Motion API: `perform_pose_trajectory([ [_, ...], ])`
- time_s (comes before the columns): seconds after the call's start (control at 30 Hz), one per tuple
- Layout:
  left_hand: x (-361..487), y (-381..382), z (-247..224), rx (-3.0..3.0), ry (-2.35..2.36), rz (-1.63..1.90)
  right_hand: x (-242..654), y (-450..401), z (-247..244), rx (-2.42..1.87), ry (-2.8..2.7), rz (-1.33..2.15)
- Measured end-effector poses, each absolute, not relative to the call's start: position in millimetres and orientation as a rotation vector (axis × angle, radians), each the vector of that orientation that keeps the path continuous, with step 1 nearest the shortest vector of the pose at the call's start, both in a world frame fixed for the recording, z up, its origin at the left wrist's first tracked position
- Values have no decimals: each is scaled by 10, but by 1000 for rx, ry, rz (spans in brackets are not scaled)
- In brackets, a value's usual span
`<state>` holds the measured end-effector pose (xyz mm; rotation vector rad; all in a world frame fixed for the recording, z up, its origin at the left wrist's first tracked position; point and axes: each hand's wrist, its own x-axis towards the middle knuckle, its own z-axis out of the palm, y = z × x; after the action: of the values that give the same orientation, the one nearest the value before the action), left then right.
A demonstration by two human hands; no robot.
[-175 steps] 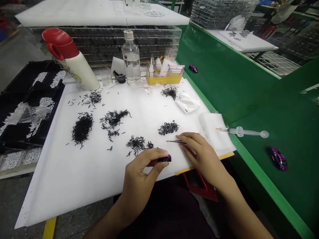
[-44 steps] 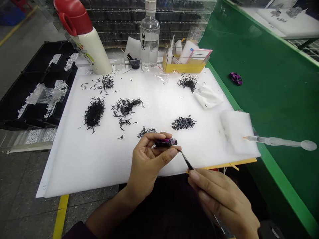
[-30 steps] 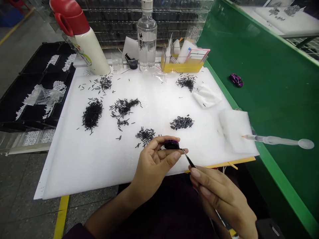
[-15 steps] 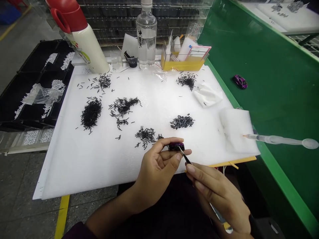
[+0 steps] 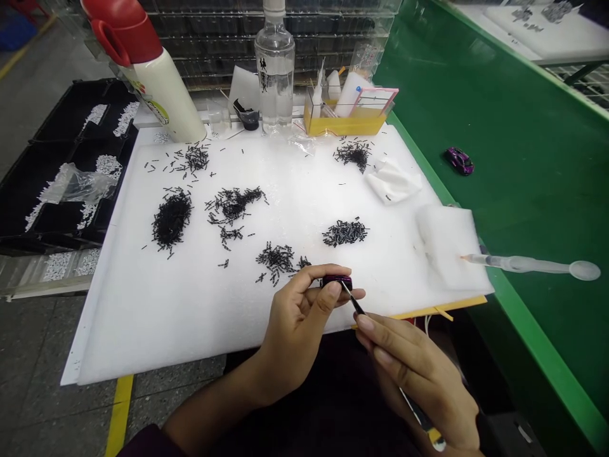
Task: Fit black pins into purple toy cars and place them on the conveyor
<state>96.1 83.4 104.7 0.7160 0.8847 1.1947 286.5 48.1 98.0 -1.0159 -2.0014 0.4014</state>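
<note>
purple car (image 5: 335, 278) in left hand (image 5: 301, 325)

Hands: two, left hand (image 5: 295, 336) and right hand (image 5: 421, 374). Toy cars (image 5: 335, 278): two; one in left grip, one well right. Slim tool (image 5: 356, 304): one, right grip. Larger heaps of black pieces (image 5: 345, 233): six; four left of left grip, two beyond. Syringe (image 5: 528, 264): one, right of both.

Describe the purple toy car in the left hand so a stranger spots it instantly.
Start at the big white foam sheet and go toward its near edge, right of centre. There, a bare left hand pinches a small, glossy purple toy car. Another purple car lies on the flat green surface; only this one is held in a hand.
</note>
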Motion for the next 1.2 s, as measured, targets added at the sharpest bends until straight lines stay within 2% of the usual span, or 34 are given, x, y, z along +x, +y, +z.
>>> perform_pose_trajectory([
  [0.27, 963, 828, 1033, 733, 893, 1200, 2819, 456, 1081, -1048, -1937, 462],
  [0.5, 980, 835, 1032, 737, 910, 1221, 2761, 472, 875, -1019, -1840, 475],
  [0.63, 987, 843, 1020, 751, 945, 1208, 2708, 408, 888, -1118, -1723, 423],
  [0.8, 1001, 849, 1022, 754, 953, 1200, 2761, 400, 878, -1028, -1758, 354],
  [0.93, 1011, 853, 1027, 744, 953, 1208, 2800, 428, 764, -987, -1809, 470],
  [1.07, 1012, 849, 1012, 756, 971, 1219, 2772, 393, 714, -1135, -1623, 514],
  [1.2, 1001, 831, 999, 773, 973, 1204, 2760, 542, 765, -1073, -1351, 395],
])
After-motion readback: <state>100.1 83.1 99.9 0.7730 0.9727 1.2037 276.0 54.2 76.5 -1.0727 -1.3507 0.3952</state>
